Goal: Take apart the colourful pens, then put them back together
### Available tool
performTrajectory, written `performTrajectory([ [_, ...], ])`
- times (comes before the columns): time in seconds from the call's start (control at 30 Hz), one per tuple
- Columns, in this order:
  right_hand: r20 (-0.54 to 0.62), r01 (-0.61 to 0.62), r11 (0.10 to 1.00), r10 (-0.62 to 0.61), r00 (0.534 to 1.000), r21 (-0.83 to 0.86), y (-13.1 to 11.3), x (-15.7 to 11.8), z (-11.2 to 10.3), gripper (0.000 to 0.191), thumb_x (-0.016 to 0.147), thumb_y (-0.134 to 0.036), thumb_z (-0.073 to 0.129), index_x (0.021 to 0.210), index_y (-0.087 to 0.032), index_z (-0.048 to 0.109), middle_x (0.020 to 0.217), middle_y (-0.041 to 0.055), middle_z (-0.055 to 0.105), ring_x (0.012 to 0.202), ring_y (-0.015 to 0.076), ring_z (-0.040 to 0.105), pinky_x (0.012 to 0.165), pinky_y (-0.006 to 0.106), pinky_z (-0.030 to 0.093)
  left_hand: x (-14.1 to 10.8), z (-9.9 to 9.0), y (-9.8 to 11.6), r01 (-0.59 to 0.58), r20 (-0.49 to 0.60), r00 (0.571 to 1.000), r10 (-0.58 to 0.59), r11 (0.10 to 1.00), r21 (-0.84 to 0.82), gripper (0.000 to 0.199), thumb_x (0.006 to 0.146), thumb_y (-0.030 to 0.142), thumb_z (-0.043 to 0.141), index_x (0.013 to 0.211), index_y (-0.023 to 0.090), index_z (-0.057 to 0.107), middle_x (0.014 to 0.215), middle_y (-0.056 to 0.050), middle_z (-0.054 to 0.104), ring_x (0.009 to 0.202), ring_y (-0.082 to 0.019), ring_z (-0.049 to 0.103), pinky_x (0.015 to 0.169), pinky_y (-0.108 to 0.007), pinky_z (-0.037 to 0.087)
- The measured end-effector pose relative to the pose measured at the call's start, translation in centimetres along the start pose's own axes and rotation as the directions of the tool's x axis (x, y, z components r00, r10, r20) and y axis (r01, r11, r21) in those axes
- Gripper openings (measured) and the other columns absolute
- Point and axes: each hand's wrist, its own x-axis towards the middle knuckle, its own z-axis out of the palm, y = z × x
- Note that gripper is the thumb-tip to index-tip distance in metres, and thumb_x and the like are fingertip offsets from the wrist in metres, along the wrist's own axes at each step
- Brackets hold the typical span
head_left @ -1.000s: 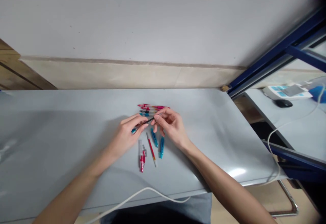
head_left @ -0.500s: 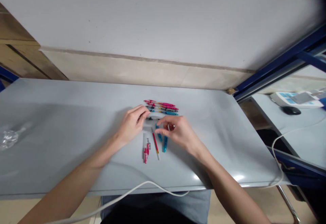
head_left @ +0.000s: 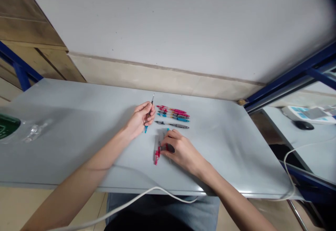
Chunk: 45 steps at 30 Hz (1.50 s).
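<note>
My left hand (head_left: 140,120) is closed around a slim pen piece (head_left: 146,129), tilted upright, with a metallic tip above the fingers and a blue end below. My right hand (head_left: 181,150) is low over the table, its thumb and index finger curved apart around loose pen parts. A clear barrel with a pink clip (head_left: 156,156) lies just left of those fingertips. Beneath the right hand a red refill is mostly hidden, and a blue part (head_left: 168,129) pokes out beyond its knuckles. Behind it lie a grey pen (head_left: 174,124), a blue pen (head_left: 178,118) and several pink and dark pens (head_left: 180,111).
A clear plastic bag with a green label (head_left: 9,127) lies at the table's left. A white cable (head_left: 141,192) crosses the front edge. On the side table at right are a black mouse (head_left: 303,125) and a white device (head_left: 301,112). A wall borders the back.
My left hand has lifted and turned, now showing the pen piece raised. My right hand has moved down toward the refill and the clear pink barrel. The camera view has shifted left.
</note>
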Motion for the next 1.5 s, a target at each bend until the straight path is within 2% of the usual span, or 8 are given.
performTrajectory([
  [0.17, -0.117, -0.039, 0.962, 0.073, 0.990, 0.269, 0.8, 0.8, -2.1, 0.006, 0.086, -0.020, 0.074, 0.091, -0.019, 0.070, 0.087, 0.0034, 0.069, 0.077, 0.0172, 0.061, 0.073, 0.032, 0.049, 0.1, -0.4, -0.3, 0.052, 0.066, 0.997, -0.047, 0.996, -0.076, 0.028, 0.092, 0.032, 0.069, 0.078, 0.015, 0.053, 0.074, 0.002, 0.042, 0.054, -0.005, 0.038, 0.042, -0.015, 0.027],
  [0.37, -0.292, -0.008, 0.713, 0.297, 0.909, 0.701, 3.4, 3.6, -3.9, 0.025, 0.078, -0.036, 0.082, 0.087, -0.018, 0.067, 0.084, 0.0039, 0.073, 0.072, 0.0156, 0.065, 0.064, 0.028, 0.048, -0.6, 0.0, -0.1, 0.282, 0.191, 0.939, -0.286, 0.958, 0.049, 0.028, 0.092, 0.036, 0.069, 0.081, 0.014, 0.055, 0.071, 0.003, 0.043, 0.050, -0.003, 0.032, 0.039, -0.015, 0.018],
  [0.47, -0.275, 0.006, 0.575, 0.381, 0.883, 0.818, 4.4, 4.3, -3.2, 0.030, 0.076, -0.039, 0.084, 0.079, -0.018, 0.062, 0.083, 0.0052, 0.076, 0.065, 0.0136, 0.063, 0.058, 0.026, 0.045, -1.0, 0.3, -0.1, 0.349, 0.204, 0.905, -0.373, 0.926, 0.141, 0.030, 0.091, 0.038, 0.070, 0.080, 0.014, 0.056, 0.067, 0.004, 0.041, 0.048, -0.004, 0.030, 0.039, -0.016, 0.017],
  [0.63, -0.277, 0.072, 0.437, 0.428, 0.860, 0.897, 5.0, 3.9, -2.0, 0.035, 0.078, -0.035, 0.084, 0.106, -0.019, 0.070, 0.089, 0.0041, 0.078, 0.071, 0.0133, 0.067, 0.064, 0.025, 0.049, -1.2, 0.5, 0.0, 0.383, 0.230, 0.877, -0.421, 0.903, 0.195, 0.029, 0.090, 0.038, 0.071, 0.082, 0.015, 0.056, 0.065, 0.005, 0.039, 0.048, -0.004, 0.028, 0.040, -0.016, 0.016],
  [0.8, -0.224, 0.064, 0.322, 0.492, 0.841, 0.945, 4.8, 3.6, -1.9, 0.025, 0.079, -0.035, 0.083, 0.095, -0.019, 0.071, 0.096, 0.0073, 0.080, 0.086, 0.0184, 0.074, 0.067, 0.026, 0.052, -1.5, 0.6, 0.0, 0.418, 0.226, 0.855, -0.467, 0.878, 0.232, 0.029, 0.090, 0.039, 0.071, 0.083, 0.015, 0.056, 0.066, 0.005, 0.038, 0.050, -0.004, 0.026, 0.040, -0.017, 0.014],
  [1.0, -0.236, 0.078, 0.343, 0.448, 0.862, 0.936, 4.0, 3.6, -2.0, 0.023, 0.079, -0.034, 0.084, 0.091, -0.020, 0.071, 0.094, 0.0083, 0.081, 0.094, 0.0208, 0.076, 0.071, 0.027, 0.055, -1.5, 0.7, 0.1, 0.413, 0.220, 0.851, -0.477, 0.866, 0.282, 0.030, 0.091, 0.041, 0.070, 0.083, 0.015, 0.057, 0.067, 0.004, 0.038, 0.050, -0.004, 0.027, 0.041, -0.017, 0.014],
  [1.27, -0.221, 0.067, 0.356, 0.413, 0.884, 0.932, 3.4, 3.8, -1.6, 0.025, 0.077, -0.038, 0.085, 0.089, -0.021, 0.072, 0.090, 0.0059, 0.080, 0.085, 0.0195, 0.075, 0.076, 0.032, 0.059, -1.5, 0.8, -0.2, 0.386, 0.245, 0.853, -0.461, 0.873, 0.297, 0.031, 0.093, 0.043, 0.068, 0.084, 0.016, 0.057, 0.065, 0.005, 0.037, 0.049, -0.004, 0.026, 0.041, -0.017, 0.015],
  [1.5, -0.257, 0.077, 0.508, 0.293, 0.921, 0.858, 3.4, 3.9, -1.8, 0.024, 0.076, -0.039, 0.085, 0.084, -0.019, 0.075, 0.085, 0.0021, 0.074, 0.076, 0.0138, 0.067, 0.079, 0.030, 0.054, -2.0, 1.5, -0.1, 0.359, 0.271, 0.860, -0.433, 0.889, 0.285, 0.028, 0.095, 0.046, 0.065, 0.101, 0.021, 0.053, 0.075, 0.004, 0.046, 0.047, -0.002, 0.023, 0.040, -0.015, 0.013],
])
